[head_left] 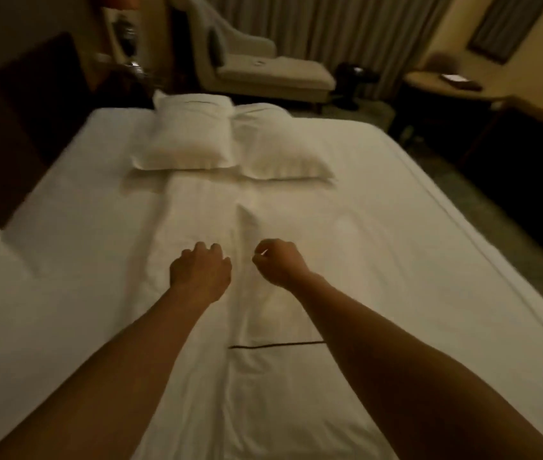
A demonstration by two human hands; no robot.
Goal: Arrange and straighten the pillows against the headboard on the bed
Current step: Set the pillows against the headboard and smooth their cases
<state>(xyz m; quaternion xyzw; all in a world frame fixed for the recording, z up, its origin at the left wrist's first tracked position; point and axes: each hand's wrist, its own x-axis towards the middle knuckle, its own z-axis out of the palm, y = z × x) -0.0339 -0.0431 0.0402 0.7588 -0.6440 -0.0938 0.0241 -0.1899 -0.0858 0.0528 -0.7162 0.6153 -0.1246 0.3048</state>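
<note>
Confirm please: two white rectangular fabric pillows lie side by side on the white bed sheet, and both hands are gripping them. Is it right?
Not fully. The head view shows the two white pillows side by side, but the left hand and right hand are well short of them, over the white bed sheet.

My left hand [201, 273] and right hand [279, 263] hover with fingers curled, near each other, over the white bed [412, 260]. Ahead lie 2 pillows [186, 134] touching side by side; the dark headboard [21, 121] stands left.
</note>
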